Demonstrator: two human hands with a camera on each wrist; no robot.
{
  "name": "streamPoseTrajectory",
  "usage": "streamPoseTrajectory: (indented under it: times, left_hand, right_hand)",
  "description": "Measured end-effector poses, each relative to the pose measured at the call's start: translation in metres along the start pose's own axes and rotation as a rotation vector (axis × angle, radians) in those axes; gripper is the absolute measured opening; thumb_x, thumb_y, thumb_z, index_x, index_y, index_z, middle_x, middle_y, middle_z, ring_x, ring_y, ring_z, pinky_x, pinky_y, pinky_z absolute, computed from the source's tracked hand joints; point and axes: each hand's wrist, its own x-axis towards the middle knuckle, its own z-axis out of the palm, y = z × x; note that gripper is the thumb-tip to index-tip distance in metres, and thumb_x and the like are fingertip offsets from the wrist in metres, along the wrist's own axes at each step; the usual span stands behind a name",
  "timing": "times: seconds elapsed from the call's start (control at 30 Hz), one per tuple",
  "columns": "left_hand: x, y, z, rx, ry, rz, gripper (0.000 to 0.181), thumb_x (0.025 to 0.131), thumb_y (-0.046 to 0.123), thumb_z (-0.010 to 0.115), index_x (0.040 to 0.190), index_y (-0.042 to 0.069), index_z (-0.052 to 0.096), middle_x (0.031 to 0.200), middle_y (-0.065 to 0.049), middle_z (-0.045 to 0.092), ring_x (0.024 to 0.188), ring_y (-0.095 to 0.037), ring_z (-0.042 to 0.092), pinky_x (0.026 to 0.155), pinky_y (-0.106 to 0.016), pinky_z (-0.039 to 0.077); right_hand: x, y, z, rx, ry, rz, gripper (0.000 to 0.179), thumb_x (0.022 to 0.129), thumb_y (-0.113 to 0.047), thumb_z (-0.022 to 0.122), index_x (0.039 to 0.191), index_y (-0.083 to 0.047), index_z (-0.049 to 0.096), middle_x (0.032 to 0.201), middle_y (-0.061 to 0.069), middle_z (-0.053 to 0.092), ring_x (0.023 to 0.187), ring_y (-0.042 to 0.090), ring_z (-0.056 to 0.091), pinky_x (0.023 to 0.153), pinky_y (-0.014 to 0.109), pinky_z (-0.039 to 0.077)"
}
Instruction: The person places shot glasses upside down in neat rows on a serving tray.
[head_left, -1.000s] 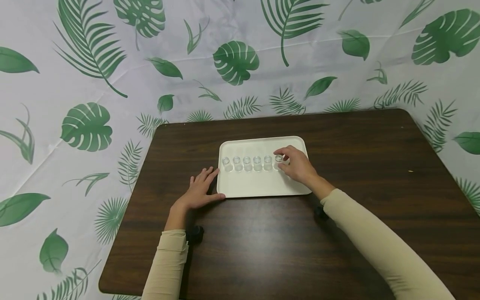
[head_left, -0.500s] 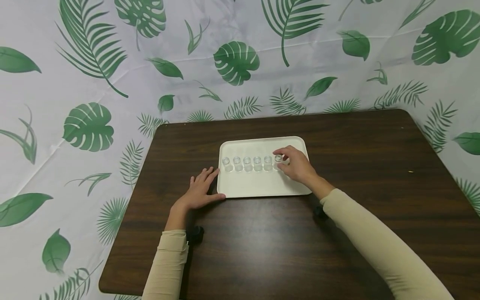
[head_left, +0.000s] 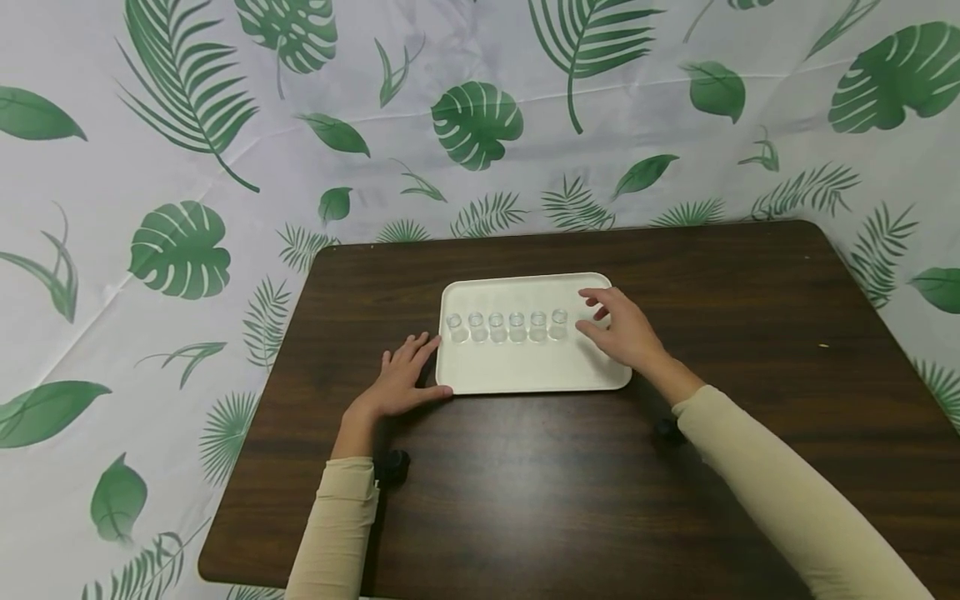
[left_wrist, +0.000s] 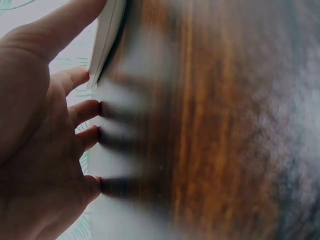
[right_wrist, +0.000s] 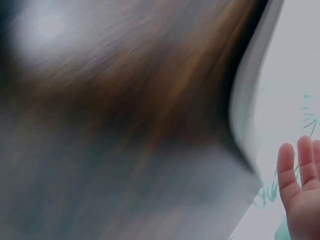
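Note:
Several small clear glass jars (head_left: pixel 497 327) stand upright in one row across a white tray (head_left: pixel 525 367) in the head view. Just right of the rightmost jar (head_left: pixel 558 324), my right hand (head_left: pixel 628 335) hovers over the tray with thumb and fingers apart, holding nothing. At the tray's left end, my left hand (head_left: pixel 400 382) spreads its fingers; thumb and index finger touch the tray's edge. The left wrist view shows the other fingertips (left_wrist: pixel 90 137) resting on the table beside the tray rim (left_wrist: pixel 107 42). Only part of the right hand (right_wrist: pixel 304 210) enters the right wrist view.
A dark wood-grain table (head_left: pixel 510 492) bears the tray. Behind it hangs a white cloth (head_left: pixel 390 158) printed with green leaves. A small pale speck (head_left: pixel 823 345) lies on the table to the right.
My right hand has let go of the rightmost jar and drawn away to the right, leaving it standing in the row. The left hand has stayed put at the tray's edge.

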Motion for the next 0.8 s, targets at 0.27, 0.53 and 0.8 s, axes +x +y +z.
streamPoseTrajectory:
  times: [0.27, 0.53, 0.8]
  left_hand:
    - [0.001, 0.002, -0.003, -0.007, 0.001, -0.002, 0.094, 0.087, 0.056, 0.067, 0.159, 0.020, 0.018, 0.162, -0.013, 0.013, 0.149, -0.035, 0.004, 0.109, -0.068, 0.000]
    - [-0.002, -0.003, -0.009, -0.072, -0.009, -0.013, 0.093, 0.088, 0.056, 0.066, 0.159, 0.019, 0.019, 0.163, -0.011, 0.014, 0.149, -0.032, 0.003, 0.111, -0.065, -0.001]
    - [-0.019, -0.016, -0.036, -0.054, 0.070, -0.030, 0.086, 0.091, 0.053, 0.064, 0.157, 0.015, 0.025, 0.158, -0.012, 0.027, 0.145, -0.035, 0.023, 0.112, -0.060, 0.018]
  right_hand:
    - [-0.019, 0.028, -0.027, 0.002, 0.133, 0.034, 0.051, 0.093, -0.019, 0.068, 0.138, -0.003, 0.052, 0.121, 0.019, 0.051, 0.089, 0.029, 0.059, 0.066, 0.036, 0.046]
    - [-0.032, 0.046, -0.054, -0.009, 0.262, 0.102, 0.052, 0.095, -0.025, 0.066, 0.142, -0.008, 0.050, 0.134, 0.019, 0.041, 0.090, 0.029, 0.057, 0.064, 0.019, 0.040]
    - [-0.050, 0.060, -0.080, -0.069, 0.209, 0.108, 0.051, 0.097, -0.030, 0.062, 0.142, -0.007, 0.050, 0.137, 0.023, 0.039, 0.109, 0.039, 0.051, 0.071, 0.030, 0.041]
